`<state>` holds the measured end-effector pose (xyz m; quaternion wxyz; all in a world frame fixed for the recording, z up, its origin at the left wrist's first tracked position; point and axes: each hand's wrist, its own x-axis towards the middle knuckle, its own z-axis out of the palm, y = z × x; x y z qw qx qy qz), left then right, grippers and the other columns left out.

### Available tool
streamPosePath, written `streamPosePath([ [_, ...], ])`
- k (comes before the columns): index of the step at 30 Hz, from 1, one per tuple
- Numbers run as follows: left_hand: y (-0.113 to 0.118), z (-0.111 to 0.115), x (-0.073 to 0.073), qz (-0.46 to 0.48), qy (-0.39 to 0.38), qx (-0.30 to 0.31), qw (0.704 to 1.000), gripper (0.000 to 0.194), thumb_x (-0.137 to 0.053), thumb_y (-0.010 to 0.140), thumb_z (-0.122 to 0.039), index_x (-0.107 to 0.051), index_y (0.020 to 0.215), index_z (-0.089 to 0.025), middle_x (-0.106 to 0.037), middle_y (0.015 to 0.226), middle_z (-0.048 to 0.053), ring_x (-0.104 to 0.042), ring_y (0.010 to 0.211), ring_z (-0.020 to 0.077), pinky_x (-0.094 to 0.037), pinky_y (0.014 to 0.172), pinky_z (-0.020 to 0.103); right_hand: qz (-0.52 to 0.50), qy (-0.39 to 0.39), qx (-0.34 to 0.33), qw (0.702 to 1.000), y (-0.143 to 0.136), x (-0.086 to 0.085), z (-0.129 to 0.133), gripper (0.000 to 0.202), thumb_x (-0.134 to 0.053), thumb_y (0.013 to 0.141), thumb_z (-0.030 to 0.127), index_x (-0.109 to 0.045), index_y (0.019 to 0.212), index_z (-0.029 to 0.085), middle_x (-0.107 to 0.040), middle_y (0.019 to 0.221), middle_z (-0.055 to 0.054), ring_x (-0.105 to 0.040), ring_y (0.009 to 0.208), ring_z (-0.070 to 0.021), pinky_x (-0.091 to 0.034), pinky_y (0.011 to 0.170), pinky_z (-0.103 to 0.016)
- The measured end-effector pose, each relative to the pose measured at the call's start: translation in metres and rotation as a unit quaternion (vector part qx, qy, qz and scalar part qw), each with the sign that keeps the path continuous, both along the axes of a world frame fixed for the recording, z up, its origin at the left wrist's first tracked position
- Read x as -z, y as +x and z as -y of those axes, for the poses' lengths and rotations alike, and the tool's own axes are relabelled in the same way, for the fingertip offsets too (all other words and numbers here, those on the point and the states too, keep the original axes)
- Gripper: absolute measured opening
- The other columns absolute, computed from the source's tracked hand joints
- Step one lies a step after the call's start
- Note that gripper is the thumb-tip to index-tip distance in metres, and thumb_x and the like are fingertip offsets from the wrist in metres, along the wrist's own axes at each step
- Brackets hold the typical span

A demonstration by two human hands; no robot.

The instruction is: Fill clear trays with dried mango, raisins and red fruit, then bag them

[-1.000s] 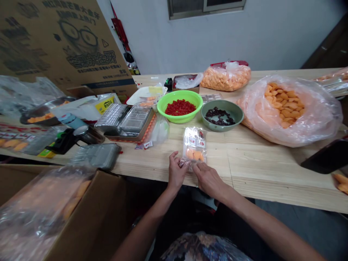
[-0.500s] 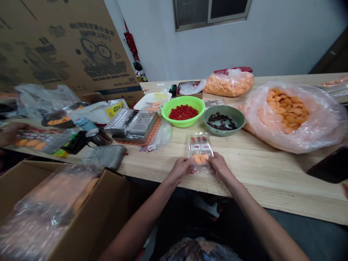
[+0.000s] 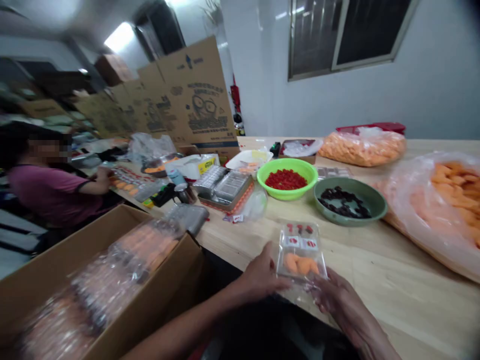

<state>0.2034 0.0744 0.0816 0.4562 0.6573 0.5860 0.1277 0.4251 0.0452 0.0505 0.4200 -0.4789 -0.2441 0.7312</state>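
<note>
A clear plastic pack [image 3: 302,244] is held up over the table's front edge. Several orange pieces [image 3: 300,263] fill its near part, two white-and-red labels cross its middle, and small red and dark pieces lie in its far end. My left hand [image 3: 264,276] is closed on the pack's left edge, thumb upward. At its lower right corner, my right hand [image 3: 337,297] grips the loose clear wrap; some of those fingers are blurred. Beyond the pack are a bright green bowl [image 3: 313,172] of red pieces and a grey-green bowl [image 3: 379,210] of dark pieces.
At left an open cardboard box [image 3: 157,295] holds wrapped packs of orange pieces. Clear trays [image 3: 234,186] are stacked behind it. Bags of orange pieces [image 3: 369,147] stand at the back and right. A co-worker in a pink shirt [image 3: 56,192] sits far left.
The view has swung left and up, bringing the co-worker into sight. The pack has tilted, and my right hand has shifted down to its near corner.
</note>
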Motion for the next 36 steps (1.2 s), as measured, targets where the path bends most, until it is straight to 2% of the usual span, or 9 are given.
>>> streamPosePath([
  [3,0.007,0.016,-0.034,-0.137,0.263,0.201,0.934,0.123,-0.084,0.060,-0.068,-0.028,0.155,-0.014,-0.041,0.155,0.025,-0.041,0.141,0.0445,-0.041,0.111,0.058,-0.035,-0.006,-0.020,0.999,-0.001,-0.016,-0.001,0.055,-0.092,0.063,0.052,-0.065,0.094,0.016,-0.058,0.068,0.002,-0.048,0.052,-0.0069,-0.037,0.042,-0.017],
  [5,0.014,0.021,-0.055,-0.216,0.384,0.289,0.850,0.098,-0.071,0.081,-0.061,-0.030,0.154,-0.010,-0.039,0.157,0.024,-0.039,0.144,0.0405,-0.038,0.116,0.055,-0.065,0.000,-0.033,0.997,-0.005,-0.032,-0.006,0.053,-0.093,0.062,0.052,-0.063,0.087,0.016,-0.057,0.066,0.002,-0.046,0.051,-0.0070,-0.038,0.043,-0.018],
  [10,0.014,-0.014,-0.096,-0.343,0.609,0.267,0.663,0.040,-0.045,0.099,-0.020,-0.051,0.135,-0.003,-0.064,0.130,0.022,-0.063,0.118,0.0299,-0.049,0.104,0.043,-0.107,0.068,-0.034,0.991,-0.024,-0.083,-0.043,0.042,-0.089,0.071,0.046,-0.062,0.083,0.016,-0.057,0.062,0.000,-0.050,0.051,-0.0086,-0.040,0.043,-0.018],
  [13,0.000,-0.065,-0.122,-0.357,0.640,0.282,0.619,0.034,-0.041,0.100,-0.015,-0.054,0.128,-0.002,-0.067,0.119,0.020,-0.065,0.112,0.0272,-0.050,0.101,0.041,-0.149,0.131,-0.035,0.980,-0.031,-0.110,-0.082,0.035,-0.085,0.077,0.038,-0.065,0.094,0.015,-0.067,0.075,-0.005,-0.060,0.061,-0.0117,-0.050,0.054,-0.021],
  [17,-0.025,-0.163,-0.158,-0.386,0.557,0.282,0.679,0.023,-0.040,0.101,-0.014,-0.058,0.116,-0.009,-0.070,0.100,0.013,-0.068,0.089,0.0205,-0.054,0.080,0.033,-0.181,0.156,-0.065,0.969,-0.035,-0.123,-0.142,0.055,-0.085,0.072,0.032,-0.062,0.120,0.017,-0.073,0.104,-0.013,-0.070,0.083,-0.0202,-0.057,0.073,-0.030],
  [20,-0.044,-0.252,-0.175,-0.428,0.486,0.200,0.735,0.022,-0.046,0.100,-0.016,-0.058,0.117,-0.012,-0.072,0.102,0.012,-0.068,0.090,0.0230,-0.052,0.076,0.032,-0.110,0.171,-0.054,0.978,-0.039,-0.111,-0.185,0.059,-0.083,0.074,0.034,-0.061,0.126,0.018,-0.074,0.102,-0.011,-0.068,0.081,-0.0179,-0.054,0.072,-0.028],
  [25,-0.069,-0.384,-0.180,-0.479,0.467,0.095,0.737,0.030,-0.039,0.098,-0.009,-0.057,0.122,-0.010,-0.069,0.112,0.017,-0.067,0.101,0.0291,-0.048,0.080,0.035,0.022,0.156,-0.081,0.984,-0.057,-0.081,-0.236,0.049,-0.080,0.068,0.041,-0.069,0.107,0.014,-0.072,0.086,-0.007,-0.062,0.069,-0.0148,-0.045,0.062,-0.025],
  [32,-0.096,-0.485,-0.122,-0.475,0.428,0.079,0.765,0.039,-0.028,0.098,-0.004,-0.054,0.127,-0.006,-0.065,0.117,0.023,-0.063,0.113,0.0296,-0.045,0.095,0.041,0.176,0.249,-0.202,0.931,-0.106,-0.034,-0.312,0.023,-0.058,0.080,0.033,-0.066,0.094,0.017,-0.067,0.077,-0.003,-0.059,0.066,-0.0161,-0.041,0.061,-0.027],
  [36,-0.108,-0.500,-0.070,-0.477,0.362,0.101,0.794,0.034,-0.037,0.097,-0.006,-0.057,0.125,-0.007,-0.070,0.108,0.021,-0.067,0.107,0.0284,-0.049,0.089,0.037,0.479,0.414,-0.217,0.743,-0.146,-0.019,-0.360,0.033,-0.047,0.082,0.006,-0.067,0.107,0.014,-0.067,0.105,-0.012,-0.060,0.099,-0.0220,-0.045,0.087,-0.032],
])
